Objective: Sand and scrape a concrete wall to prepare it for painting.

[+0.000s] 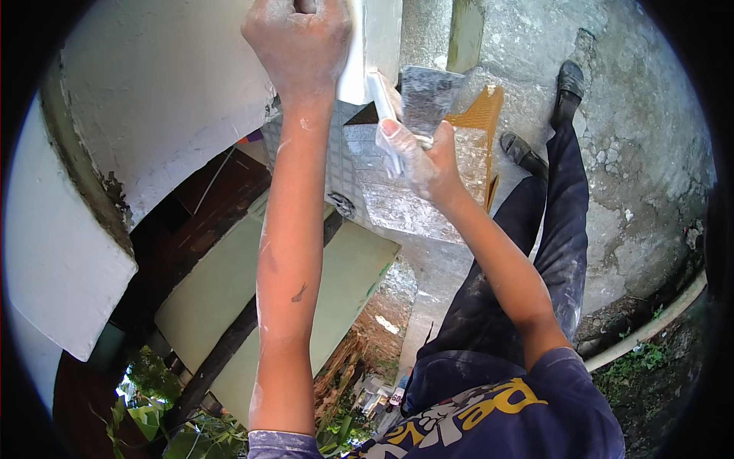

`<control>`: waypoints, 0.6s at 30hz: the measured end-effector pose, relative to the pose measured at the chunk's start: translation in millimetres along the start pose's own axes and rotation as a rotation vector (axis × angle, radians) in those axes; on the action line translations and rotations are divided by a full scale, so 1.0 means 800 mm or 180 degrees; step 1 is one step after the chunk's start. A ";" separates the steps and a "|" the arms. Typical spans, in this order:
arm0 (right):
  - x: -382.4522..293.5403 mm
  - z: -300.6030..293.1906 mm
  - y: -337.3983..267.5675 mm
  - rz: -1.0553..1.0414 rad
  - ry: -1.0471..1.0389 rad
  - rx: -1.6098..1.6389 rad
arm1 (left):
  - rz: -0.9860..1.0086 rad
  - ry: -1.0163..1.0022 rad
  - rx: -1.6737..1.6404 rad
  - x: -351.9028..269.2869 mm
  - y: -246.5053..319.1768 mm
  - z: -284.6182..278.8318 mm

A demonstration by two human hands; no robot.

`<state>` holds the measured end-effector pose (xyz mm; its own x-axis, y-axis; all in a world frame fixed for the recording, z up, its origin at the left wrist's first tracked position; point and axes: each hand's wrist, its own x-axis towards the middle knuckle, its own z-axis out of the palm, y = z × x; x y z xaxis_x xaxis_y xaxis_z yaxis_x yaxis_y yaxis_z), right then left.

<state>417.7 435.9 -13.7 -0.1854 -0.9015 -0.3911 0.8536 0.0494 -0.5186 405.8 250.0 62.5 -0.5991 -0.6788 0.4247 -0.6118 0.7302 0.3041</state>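
My left hand (301, 46) is curled into a fist against the edge of a white plastered wall (172, 74) at the top of the view. Its fingertips are cut off by the frame, so whether it holds anything is hidden. My right hand (427, 163) grips a putty knife with a broad, smeared metal blade (430, 97) pointing up. A flat white piece (381, 97), coated with filler, sits in the same hand beside the blade. Both hands are dusted with white. A bright white vertical edge (354, 63) lies between the two hands.
Below my right hand stands a brown slatted piece of furniture (418, 183) splashed white. Pale green panels (338, 275) lie under my left forearm. My shoes (570, 83) rest on rough concrete floor (636, 143). A pale pipe (648, 324) and plants edge the lower right.
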 end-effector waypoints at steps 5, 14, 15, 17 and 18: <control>-0.011 0.013 0.011 -0.1136 0.0125 -0.0730 | -0.0008 -0.0055 0.0080 -0.002 -0.003 0.001; -0.007 0.026 0.022 -0.1864 0.0451 -0.1595 | -0.0003 -0.0015 -0.0013 0.000 0.001 0.001; -0.003 0.028 0.010 -0.1851 0.0464 -0.1600 | -0.0011 -0.0028 -0.0022 -0.001 -0.001 0.001; 0.015 0.029 -0.030 -0.0794 0.0296 -0.1453 | 0.0053 0.0068 0.0160 -0.001 -0.002 0.003; 0.022 0.025 -0.029 -0.1042 0.0231 -0.1703 | 0.0056 0.0068 0.0173 0.000 -0.002 0.002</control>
<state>404.1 410.0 7.0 -0.4444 -0.8758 -0.1885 0.3888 0.0011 -0.9213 406.1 248.7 60.9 -0.5992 -0.6637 0.4478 -0.6287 0.7363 0.2501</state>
